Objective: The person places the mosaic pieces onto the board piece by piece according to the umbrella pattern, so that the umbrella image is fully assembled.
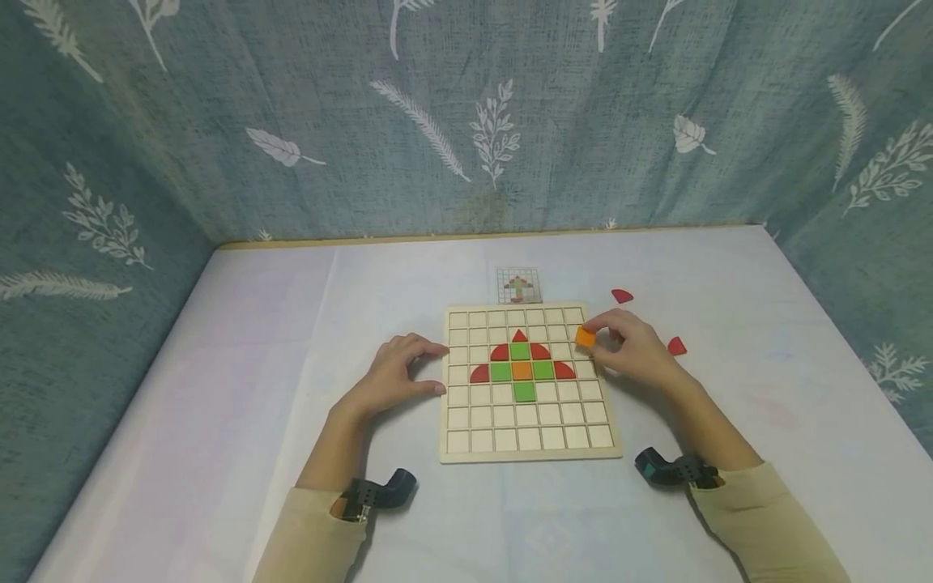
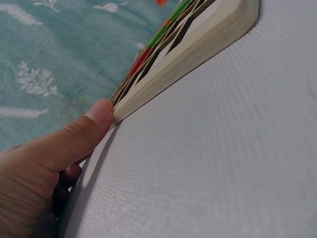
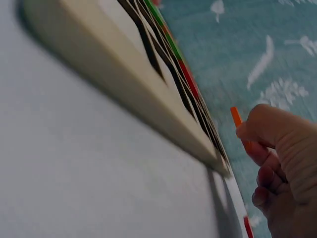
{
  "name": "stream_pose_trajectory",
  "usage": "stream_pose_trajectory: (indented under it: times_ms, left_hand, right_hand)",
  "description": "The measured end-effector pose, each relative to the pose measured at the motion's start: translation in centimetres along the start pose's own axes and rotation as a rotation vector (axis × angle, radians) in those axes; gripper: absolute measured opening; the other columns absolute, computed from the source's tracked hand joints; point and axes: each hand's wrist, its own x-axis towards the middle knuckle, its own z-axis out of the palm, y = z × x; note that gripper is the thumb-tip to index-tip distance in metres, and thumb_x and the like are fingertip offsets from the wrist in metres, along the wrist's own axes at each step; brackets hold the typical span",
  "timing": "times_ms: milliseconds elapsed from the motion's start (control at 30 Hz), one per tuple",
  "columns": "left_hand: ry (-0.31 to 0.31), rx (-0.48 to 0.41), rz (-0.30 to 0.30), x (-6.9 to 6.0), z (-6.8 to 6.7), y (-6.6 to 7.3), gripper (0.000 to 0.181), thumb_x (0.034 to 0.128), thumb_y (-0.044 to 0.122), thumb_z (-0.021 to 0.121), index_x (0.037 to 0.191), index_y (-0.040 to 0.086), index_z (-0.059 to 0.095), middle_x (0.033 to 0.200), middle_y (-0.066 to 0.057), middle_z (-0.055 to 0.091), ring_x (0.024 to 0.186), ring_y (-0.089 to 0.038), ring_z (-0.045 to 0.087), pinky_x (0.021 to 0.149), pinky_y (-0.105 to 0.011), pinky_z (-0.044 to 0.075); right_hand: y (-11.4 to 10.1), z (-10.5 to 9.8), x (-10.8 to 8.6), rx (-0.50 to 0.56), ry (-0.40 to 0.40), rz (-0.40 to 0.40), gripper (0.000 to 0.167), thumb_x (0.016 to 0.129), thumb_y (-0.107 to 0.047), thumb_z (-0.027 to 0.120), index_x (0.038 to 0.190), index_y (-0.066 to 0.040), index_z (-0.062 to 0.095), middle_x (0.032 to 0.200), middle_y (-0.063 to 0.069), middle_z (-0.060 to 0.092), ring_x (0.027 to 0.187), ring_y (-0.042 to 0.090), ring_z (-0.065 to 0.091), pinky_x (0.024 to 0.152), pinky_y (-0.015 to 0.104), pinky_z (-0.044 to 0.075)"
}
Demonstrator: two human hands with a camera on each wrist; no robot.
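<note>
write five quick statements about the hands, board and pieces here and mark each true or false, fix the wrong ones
1. The right hand pinches an orange square. True.
2. Four green squares sit on the board. True.
3. The left hand is far from the board. False: the left hand is at its left edge.
4. The loose red pieces lie left of the board. False: the loose red pieces lie to its right.
5. The pattern card lies past the board's far edge. True.
</note>
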Motion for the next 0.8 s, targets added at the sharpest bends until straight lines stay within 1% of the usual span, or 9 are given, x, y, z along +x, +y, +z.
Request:
stream_pose_trajectory:
  times_ms: [100,200,333,433,567,667,800]
  left_hand:
    - [0.003,-0.012,-0.005,-0.1,0.1,0.0,0.055,0.0702,0.031,0.082,0.119,0.016,0.062,0.116,-0.001,0.061,0.111,-0.023,0.045,0.097,-0.043,0.026]
    - [0.003,-0.014,0.004,-0.1,0.2,0.1,0.055,0.0699,0.031,0.083,0.119,0.016,0.062,0.115,-0.002,0.060,0.110,-0.023,0.045,0.096,-0.044,0.027]
    - [0.005,0.004,0.014,-0.1,0.3,0.2,0.055,0.0701,0.032,0.082,0.118,0.016,0.062,0.115,-0.002,0.060,0.110,-0.023,0.046,0.096,-0.044,0.028]
    - [0.009,0.003,0.006,-0.2,0.2,0.2,0.055,0.0698,0.032,0.082,0.118,0.016,0.062,0.116,-0.002,0.061,0.111,-0.024,0.046,0.097,-0.044,0.027]
    - [0.002,-0.001,0.009,-0.1,0.1,0.2,0.055,0.0707,0.033,0.082,0.119,0.016,0.062,0.117,-0.002,0.060,0.112,-0.024,0.045,0.098,-0.045,0.026]
    - [0.003,0.001,0.017,0.0,0.1,0.1,0.055,0.0715,0.033,0.081,0.120,0.016,0.061,0.117,-0.002,0.060,0.112,-0.024,0.045,0.098,-0.046,0.026]
    - [0.005,-0.003,0.011,0.0,0.0,0.1,0.054,0.0711,0.031,0.082,0.119,0.016,0.061,0.118,-0.002,0.060,0.112,-0.024,0.045,0.098,-0.045,0.026]
  right_hand:
    - [-0.9,0.7,-0.3,0.030,-0.049,-0.025,0.029,0.079,-0.003,0.066,0.108,-0.005,0.065,0.111,0.010,0.060,0.096,0.025,0.050,0.086,0.042,0.045]
    - [-1.8,1.3,-0.9,0.050,-0.082,-0.063,0.031,0.077,-0.001,0.066,0.108,-0.006,0.065,0.113,0.009,0.061,0.096,0.023,0.049,0.083,0.038,0.045]
    - [-2.9,2.0,-1.8,0.069,-0.101,-0.144,0.030,0.077,0.000,0.068,0.106,-0.006,0.065,0.111,0.007,0.061,0.098,0.021,0.051,0.084,0.034,0.046]
    - [-3.5,2.8,-2.4,0.081,-0.104,-0.252,0.030,0.075,0.003,0.070,0.103,-0.006,0.067,0.106,0.004,0.062,0.098,0.018,0.053,0.084,0.030,0.047]
    - [-4.0,3.7,-2.9,0.070,-0.080,-0.415,0.031,0.070,0.004,0.071,0.098,-0.008,0.068,0.099,0.000,0.063,0.092,0.015,0.053,0.080,0.026,0.048]
    - [-4.4,4.3,-3.1,0.056,-0.078,-0.477,0.031,0.069,0.002,0.071,0.097,-0.010,0.068,0.098,-0.003,0.063,0.093,0.012,0.052,0.079,0.023,0.047]
    - [-4.9,5.0,-3.3,0.015,-0.127,-0.476,0.029,0.071,-0.001,0.069,0.097,-0.013,0.068,0.098,-0.007,0.063,0.093,0.009,0.051,0.079,0.022,0.046]
